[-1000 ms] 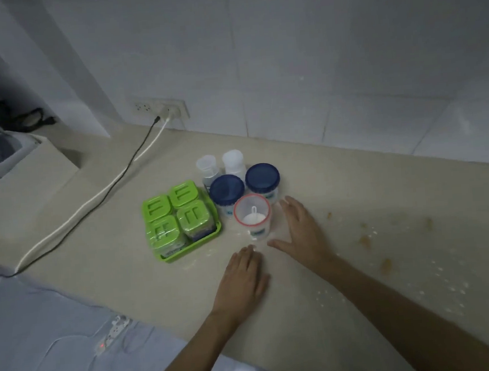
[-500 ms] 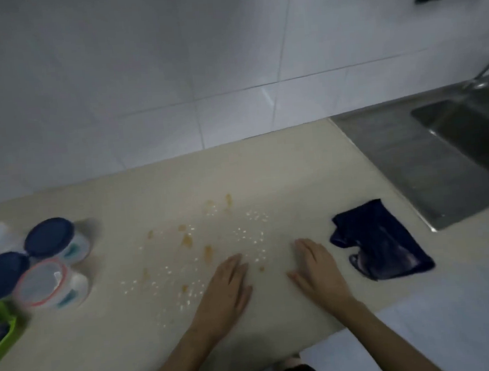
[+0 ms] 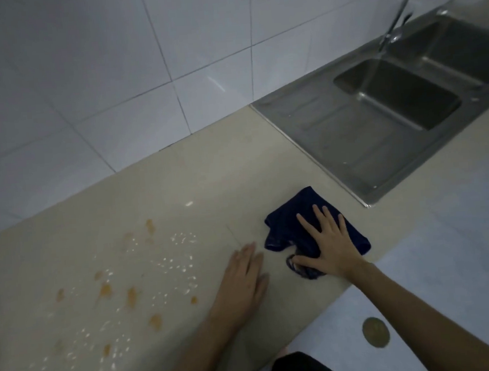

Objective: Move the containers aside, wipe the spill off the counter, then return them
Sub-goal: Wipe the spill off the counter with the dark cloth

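A spill point(image 3: 134, 284) of orange blotches and white droplets spreads over the left half of the beige counter point(image 3: 207, 176). A crumpled dark blue cloth point(image 3: 290, 225) lies near the counter's front edge, right of the spill. My right hand point(image 3: 327, 243) lies flat on the cloth, fingers spread, pressing it to the counter. My left hand point(image 3: 244, 276) rests palm down on the bare counter just left of the cloth, holding nothing. The containers are out of view.
A steel sink point(image 3: 397, 97) with a drainboard sits at the right end of the counter, under a curved tap point(image 3: 407, 2). White wall tiles run along the back. A round floor drain point(image 3: 376, 336) shows below the counter edge.
The view has swung right, from the containers to the spill and sink. My right hand moved right onto the blue cloth. My left hand slid right, clear of the spill.
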Demonstrator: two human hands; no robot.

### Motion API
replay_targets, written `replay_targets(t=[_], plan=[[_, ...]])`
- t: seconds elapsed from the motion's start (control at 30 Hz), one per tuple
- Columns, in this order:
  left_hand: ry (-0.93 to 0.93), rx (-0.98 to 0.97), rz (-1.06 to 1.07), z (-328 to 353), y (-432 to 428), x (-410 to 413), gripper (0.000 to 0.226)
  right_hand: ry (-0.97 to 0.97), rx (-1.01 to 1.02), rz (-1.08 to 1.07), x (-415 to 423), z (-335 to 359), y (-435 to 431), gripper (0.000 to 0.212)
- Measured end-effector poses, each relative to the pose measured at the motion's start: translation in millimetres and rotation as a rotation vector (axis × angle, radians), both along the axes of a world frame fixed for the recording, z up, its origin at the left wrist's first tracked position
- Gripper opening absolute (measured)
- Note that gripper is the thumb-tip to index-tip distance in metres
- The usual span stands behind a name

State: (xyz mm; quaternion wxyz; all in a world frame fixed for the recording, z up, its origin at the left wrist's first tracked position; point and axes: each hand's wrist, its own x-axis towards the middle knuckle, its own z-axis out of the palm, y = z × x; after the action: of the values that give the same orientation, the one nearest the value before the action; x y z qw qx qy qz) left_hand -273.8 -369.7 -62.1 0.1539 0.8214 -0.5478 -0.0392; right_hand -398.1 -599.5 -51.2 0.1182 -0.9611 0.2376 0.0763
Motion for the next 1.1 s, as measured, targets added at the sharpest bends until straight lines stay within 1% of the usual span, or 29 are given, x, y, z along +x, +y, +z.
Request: replay_targets(t=[0.23, 0.37, 0.47, 0.6, 0.7, 0.83, 0.97, 1.03, 1.1], plan=[[-0.019, 0.086, 0.103, 3.8, 6.7, 4.8, 0.046, -0.034, -0.049, -0.064, 11.0, -11.6, 11.1, 0.073], [0.017, 0.084, 0.186, 10.2, 24.0, 4.5, 0.048, -0.008, -0.055, -0.033, 23.9, -13.1, 19.3, 0.067], [0.089, 0.065, 0.219, 14.0, 44.7, 3.7, 0.052, -0.012, -0.036, 0.065, 38.8, -12.7, 30.2, 0.066], [0.022, 0.109, 0.195, 15.8, 83.8, -3.7, 0.057, -0.019, -0.045, 0.274, 70.0, -15.1, 81.5, 0.061], [0.060, 0.099, 0.339, 19.8, 120.2, -12.7, 0.061, -0.039, -0.092, 0.385, 93.7, -17.4, 138.9, 0.058], [0.113, 0.122, 0.549, 27.1, 187.3, -12.5, 0.066, -0.061, -0.092, 0.605, 125.0, -16.6, 215.9, 0.061], [0.092, 0.205, 0.637, 29.0, 260.1, -0.8, 0.066, -0.066, -0.056, 0.649, 134.4, -19.8, 250.3, 0.059], [0.096, 0.244, 0.701, 26.9, 287.3, 4.5, 0.066, -0.083, -0.030, 0.647, 132.1, -21.6, 241.5, 0.057], [0.107, 0.221, 0.739, 25.7, 307.4, 7.9, 0.066, -0.103, 0.010, 0.602, 126.8, -21.5, 220.9, 0.054]])
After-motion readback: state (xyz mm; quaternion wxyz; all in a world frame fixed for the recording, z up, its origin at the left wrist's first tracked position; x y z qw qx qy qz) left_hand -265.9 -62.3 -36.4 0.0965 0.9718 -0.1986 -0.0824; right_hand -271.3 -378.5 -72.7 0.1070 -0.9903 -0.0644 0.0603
